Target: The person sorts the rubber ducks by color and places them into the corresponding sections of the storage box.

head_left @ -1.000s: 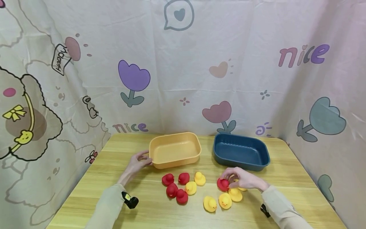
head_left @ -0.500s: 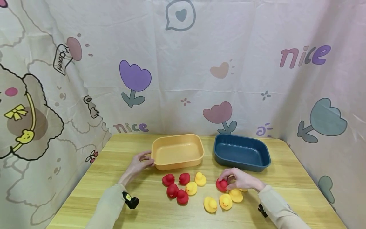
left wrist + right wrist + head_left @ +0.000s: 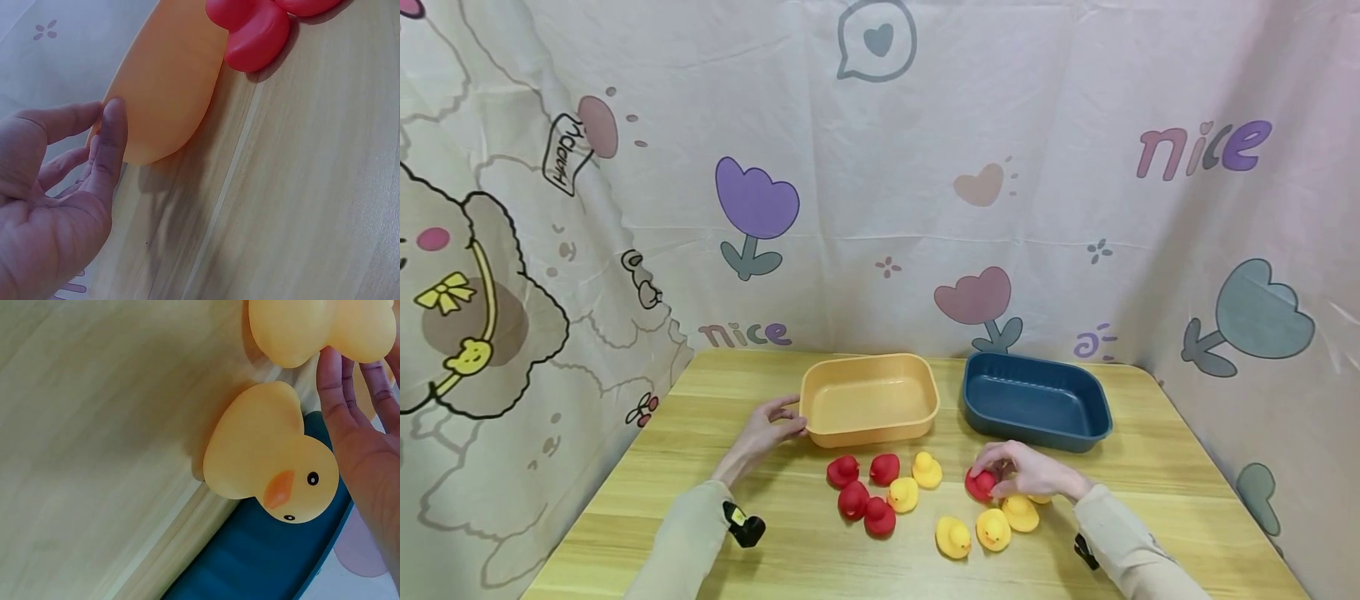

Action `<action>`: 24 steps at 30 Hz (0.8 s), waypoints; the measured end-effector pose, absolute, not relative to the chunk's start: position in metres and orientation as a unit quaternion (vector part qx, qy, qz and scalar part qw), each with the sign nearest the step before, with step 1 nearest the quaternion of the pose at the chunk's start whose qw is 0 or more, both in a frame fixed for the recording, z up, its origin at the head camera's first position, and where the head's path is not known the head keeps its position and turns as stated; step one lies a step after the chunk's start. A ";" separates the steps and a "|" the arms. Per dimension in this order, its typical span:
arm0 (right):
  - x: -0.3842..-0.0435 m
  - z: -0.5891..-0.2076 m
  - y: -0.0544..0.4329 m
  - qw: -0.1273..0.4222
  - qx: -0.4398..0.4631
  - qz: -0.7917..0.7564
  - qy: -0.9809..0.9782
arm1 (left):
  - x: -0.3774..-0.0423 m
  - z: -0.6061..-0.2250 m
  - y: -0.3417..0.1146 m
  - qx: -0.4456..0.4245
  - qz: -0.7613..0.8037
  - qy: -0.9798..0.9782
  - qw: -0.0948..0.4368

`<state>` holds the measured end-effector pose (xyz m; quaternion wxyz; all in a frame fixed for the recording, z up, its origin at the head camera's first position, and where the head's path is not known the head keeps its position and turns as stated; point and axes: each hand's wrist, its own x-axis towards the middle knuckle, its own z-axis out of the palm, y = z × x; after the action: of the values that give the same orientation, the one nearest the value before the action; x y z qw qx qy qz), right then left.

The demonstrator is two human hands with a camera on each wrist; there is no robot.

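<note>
My left hand point(image 3: 767, 429) is at the left end of the pale orange bin point(image 3: 868, 433), thumb and fingertips against its outside wall and rim. In the left wrist view the thumb point(image 3: 114, 128) lies on that wall. My right hand point(image 3: 1030, 468) holds a red rubber duck point(image 3: 980, 485) from above, thumb and fingers on its sides, low over the table. In the right wrist view that red duck is hidden behind a yellow duck point(image 3: 319, 328). Yellow rubber ducks point(image 3: 1019, 512) sit right under and beside this hand, one partly covered by it.
A dark blue bin point(image 3: 1037, 400) stands at the back right of the wooden table point(image 3: 820, 567). Several red ducks point(image 3: 853, 501) cluster in front of the orange bin with two yellow ducks point(image 3: 902, 494). More yellow ducks point(image 3: 953, 537) lie near the front. Printed cloth point(image 3: 880, 183) hangs behind.
The orange bin has slid a little to the right and nearer, with my left hand following it. My right hand and the red duck have shifted slightly left. The view has drifted a little.
</note>
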<state>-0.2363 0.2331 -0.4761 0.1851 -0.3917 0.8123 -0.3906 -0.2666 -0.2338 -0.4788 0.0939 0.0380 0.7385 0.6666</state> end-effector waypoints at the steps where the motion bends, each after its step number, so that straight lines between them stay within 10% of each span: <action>1: -0.236 -0.476 0.233 0.185 -0.391 -0.389 0.813 | -0.266 -0.479 -0.234 0.038 0.666 0.739 0.094; 24: -0.237 -0.464 0.221 0.127 -0.401 -0.438 0.795 | -0.267 -0.477 -0.234 0.046 0.674 0.731 0.098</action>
<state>-0.2374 0.2215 -0.4637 0.1270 -0.4007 0.7946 -0.4380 -0.2665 -0.2337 -0.4771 0.0975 0.0459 0.7311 0.6736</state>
